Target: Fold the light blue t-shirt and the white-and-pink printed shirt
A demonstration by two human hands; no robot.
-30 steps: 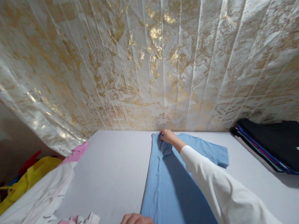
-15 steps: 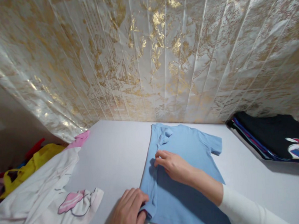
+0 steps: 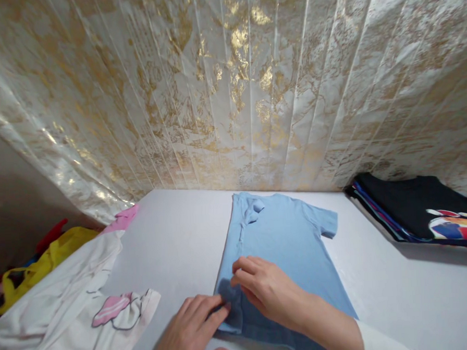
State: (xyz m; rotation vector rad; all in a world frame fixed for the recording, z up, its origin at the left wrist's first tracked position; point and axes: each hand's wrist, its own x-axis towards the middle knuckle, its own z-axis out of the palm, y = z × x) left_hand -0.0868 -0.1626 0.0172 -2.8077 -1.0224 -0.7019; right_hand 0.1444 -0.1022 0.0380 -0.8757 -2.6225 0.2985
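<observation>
A light blue T-shirt lies on the white table, its left side folded inward in a long strip. Its one visible sleeve points to the right, while a bunched bit of sleeve shows on the strip near the top. My left hand rests with fingers stretched out on the shirt's lower left edge, thumb apart from the cloth. Over the lower part of the strip is my right hand, its fingers loosely bent and apart with no cloth seen between them. Whether its fingertips touch the shirt is hard to tell.
At the right stands a stack of folded dark shirts, a black printed one on top. A white garment with a pink print lies at the left, beside pink and yellow cloth. A gold-patterned curtain hangs behind the table.
My right hand has moved down along the folded strip towards the hem. My left hand has let go of the bottom corner and flattened out; the lower edge now lies smoother.
</observation>
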